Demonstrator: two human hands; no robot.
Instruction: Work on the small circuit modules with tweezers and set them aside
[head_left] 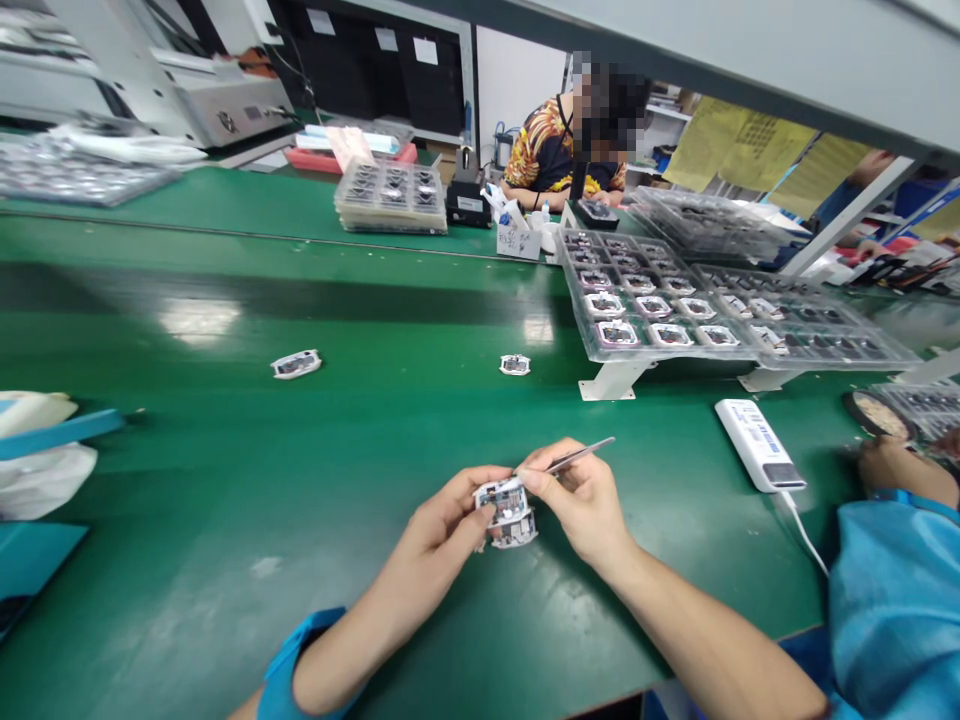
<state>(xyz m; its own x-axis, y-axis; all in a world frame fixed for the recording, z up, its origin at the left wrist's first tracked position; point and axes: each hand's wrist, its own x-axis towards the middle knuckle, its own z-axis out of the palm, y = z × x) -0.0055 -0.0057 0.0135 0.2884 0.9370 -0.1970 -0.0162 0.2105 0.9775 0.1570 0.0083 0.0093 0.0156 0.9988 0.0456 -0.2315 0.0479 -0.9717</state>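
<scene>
The left hand (pixel 442 530) pinches a white-framed circuit unit (pixel 504 503) between thumb and fingers, its grip closed on the frame; the unit is held just above the green table (pixel 360 430), near the front edge, its boards and small parts facing up; a second white-framed piece (pixel 514 530) sits directly below it — whether the two are joined, I cannot tell. The right hand (pixel 585 505) has its grip closed around a slim metal tool (pixel 581 455), which slants up and away to the right; its thumb and fingertips meet at the unit's upper right edge, where the tool's working end is too small to make out.

Beyond the hands, two similar pieces lie flat on the table, well apart — a left piece (pixel 296 364) and a middle piece (pixel 515 365); to the right, a clear compartment tray (pixel 660 354) filled with like units rests on white brackets (pixel 611 382); nearer lies a white boxy device (pixel 756 443) with a white cable (pixel 806 535); at the right edge shows a co-worker's blue sleeve (pixel 885 590); at the back, stacked trays (pixel 391 215) stand left of a small white box (pixel 517 242), and another person (pixel 547 140) leans forward behind it.
</scene>
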